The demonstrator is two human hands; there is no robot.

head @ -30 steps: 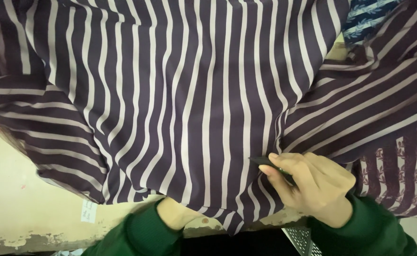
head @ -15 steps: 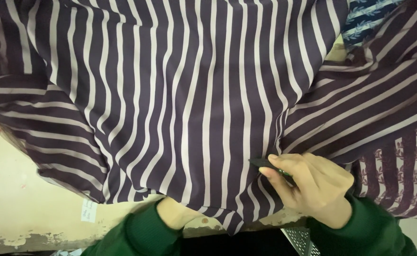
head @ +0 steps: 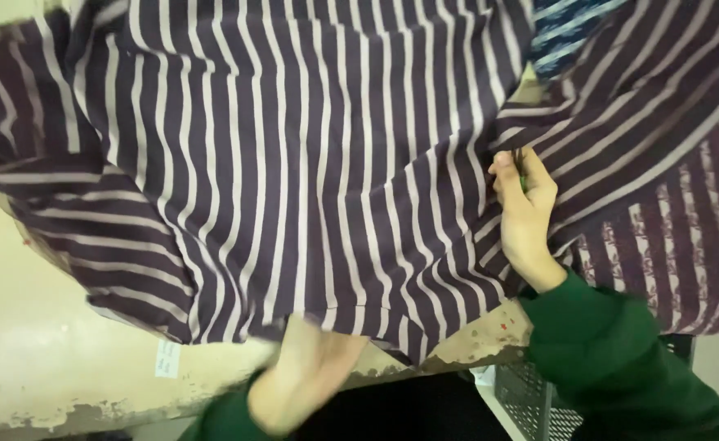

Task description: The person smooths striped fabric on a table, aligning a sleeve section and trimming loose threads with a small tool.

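Note:
A large dark purple cloth with pale stripes (head: 294,147) lies spread over a worn beige table (head: 41,327). My right hand (head: 524,204), in a green sleeve, rests on a fold of the cloth right of centre. It pinches a small thin dark tool (head: 521,173) against the fabric. My left hand (head: 310,376) is blurred at the cloth's near hem. Its fingers reach under the fabric and are hidden.
A blue patterned cloth (head: 572,28) peeks out at the top right. A striped cloth with a small printed pattern (head: 686,245) hangs at the right. A grey mesh crate (head: 531,400) stands below the table edge, and a small white label (head: 166,358) lies on the table.
My right hand has moved up and away along the fold, still gripping the dark tool. My left hand has shifted at the hem and is now blurred.

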